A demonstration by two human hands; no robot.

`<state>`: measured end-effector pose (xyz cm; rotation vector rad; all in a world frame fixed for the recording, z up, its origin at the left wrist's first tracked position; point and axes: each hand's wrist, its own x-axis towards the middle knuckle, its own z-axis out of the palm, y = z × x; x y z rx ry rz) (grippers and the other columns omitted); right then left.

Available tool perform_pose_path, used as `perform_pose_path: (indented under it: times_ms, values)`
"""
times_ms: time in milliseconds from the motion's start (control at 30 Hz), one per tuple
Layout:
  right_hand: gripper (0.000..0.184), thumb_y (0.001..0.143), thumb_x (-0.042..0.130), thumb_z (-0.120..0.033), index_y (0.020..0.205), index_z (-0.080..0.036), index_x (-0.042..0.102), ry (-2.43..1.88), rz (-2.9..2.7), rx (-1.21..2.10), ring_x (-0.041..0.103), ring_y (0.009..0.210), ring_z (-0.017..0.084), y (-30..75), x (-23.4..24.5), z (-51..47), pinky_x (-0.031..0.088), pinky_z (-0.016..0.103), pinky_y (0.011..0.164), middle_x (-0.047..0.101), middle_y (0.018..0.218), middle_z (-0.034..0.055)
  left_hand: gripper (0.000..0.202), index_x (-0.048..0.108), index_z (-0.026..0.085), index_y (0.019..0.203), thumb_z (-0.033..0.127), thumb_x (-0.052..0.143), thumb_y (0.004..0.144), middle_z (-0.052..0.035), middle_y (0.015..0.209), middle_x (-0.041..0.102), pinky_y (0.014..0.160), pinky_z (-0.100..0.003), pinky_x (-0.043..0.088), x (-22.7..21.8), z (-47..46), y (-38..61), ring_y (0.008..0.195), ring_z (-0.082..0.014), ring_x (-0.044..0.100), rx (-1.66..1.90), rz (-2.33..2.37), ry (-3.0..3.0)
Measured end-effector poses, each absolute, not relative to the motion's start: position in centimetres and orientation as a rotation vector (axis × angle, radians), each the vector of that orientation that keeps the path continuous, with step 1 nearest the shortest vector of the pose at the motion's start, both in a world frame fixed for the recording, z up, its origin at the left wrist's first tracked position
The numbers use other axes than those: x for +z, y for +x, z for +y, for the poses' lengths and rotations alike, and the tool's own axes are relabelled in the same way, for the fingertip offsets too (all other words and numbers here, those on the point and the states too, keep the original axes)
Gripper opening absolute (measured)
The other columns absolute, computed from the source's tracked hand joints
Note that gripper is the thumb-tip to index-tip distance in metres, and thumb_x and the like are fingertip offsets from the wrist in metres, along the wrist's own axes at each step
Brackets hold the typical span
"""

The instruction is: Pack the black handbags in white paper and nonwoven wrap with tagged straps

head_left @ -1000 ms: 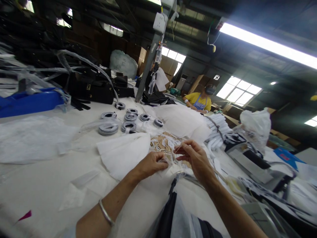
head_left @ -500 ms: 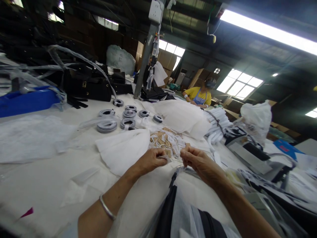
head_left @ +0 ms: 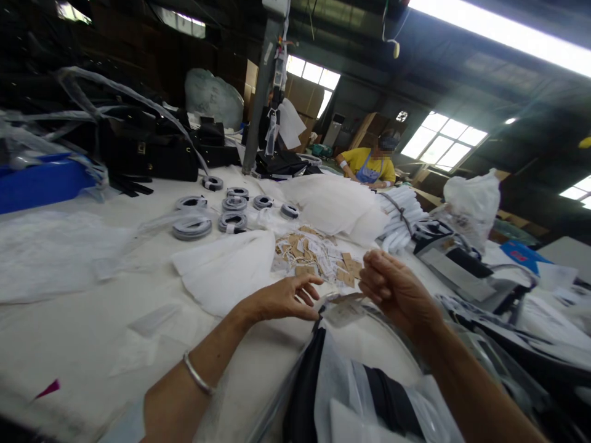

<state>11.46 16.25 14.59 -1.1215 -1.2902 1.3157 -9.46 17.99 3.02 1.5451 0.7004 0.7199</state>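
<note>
My left hand (head_left: 286,299) is open, its fingers spread beside the top end of a black bag (head_left: 305,387) wrapped in pale tissue and clear film. My right hand (head_left: 392,288) is raised to the right of it, with fingers pinched together. A pale hang tag (head_left: 344,312) lies tilted at the bag's grey-wrapped handle (head_left: 392,332), between the two hands. Its thin string seems to run up to my right fingertips, though the pinch itself is hidden. Just beyond the hands lies a loose pile of brown and white tags (head_left: 305,252) with strings.
Several coiled grey straps (head_left: 191,227) lie on the white table (head_left: 152,394) at left. White sheets (head_left: 226,271) spread near the tags. Black bags (head_left: 148,147) and a blue bin (head_left: 46,184) stand farther left. A co-worker (head_left: 367,163) sits across the table.
My left fingers have let go of the tag and spread open. My right hand has moved up and right, still pinched. The tag now lies by the bag's handle, and the view has shifted slightly.
</note>
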Motion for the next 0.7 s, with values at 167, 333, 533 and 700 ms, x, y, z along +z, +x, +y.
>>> perform_pose_path:
  times_ms: [167,333,533,700]
  values:
    - [0.028,0.072,0.073,-0.043,0.061,-0.019,0.063,-1.732,-1.834,0.939,0.036,0.039,0.006,15.6,13.2,17.0,0.024,0.019,0.038,0.052,0.046,-0.0039,0.027,0.071,0.018,0.095,0.025,0.053,0.076,-0.0008,0.073,0.068,0.066,-0.026,0.044,1.7,18.0,-8.9,0.067,-0.0163,0.062,0.631,0.99,1.793]
    - [0.016,0.07,0.067,-0.028,0.057,-0.02,0.062,-2.018,-1.981,1.214,0.036,0.031,0.006,15.3,6.5,17.3,0.022,0.018,0.033,0.058,0.043,-0.0027,0.031,0.075,0.021,0.089,0.02,0.048,0.074,0.0004,0.066,0.068,0.06,-0.025,0.041,0.1,17.2,-7.1,0.057,-0.0156,0.06,0.597,1.007,1.828]
    - [0.017,0.068,0.061,-0.031,0.057,-0.018,0.059,-1.858,-1.853,1.661,0.043,0.033,0.007,12.9,4.1,18.3,0.03,0.016,0.035,0.054,0.044,-0.0047,0.03,0.072,0.022,0.091,0.017,0.049,0.072,0.0006,0.074,0.069,0.063,-0.024,0.043,-0.5,17.4,-6.8,0.061,-0.0151,0.06,0.664,1.006,1.837]
    - [0.019,0.064,0.071,-0.029,0.075,-0.014,0.065,-1.538,-1.518,2.111,0.053,0.044,0.005,13.6,4.3,19.1,0.035,0.014,0.042,0.064,0.064,-0.0018,0.023,0.066,0.02,0.091,0.018,0.056,0.07,-0.0009,0.082,0.069,0.07,-0.026,0.045,-0.7,17.5,-6.8,0.076,-0.018,0.063,0.774,1.062,1.826]
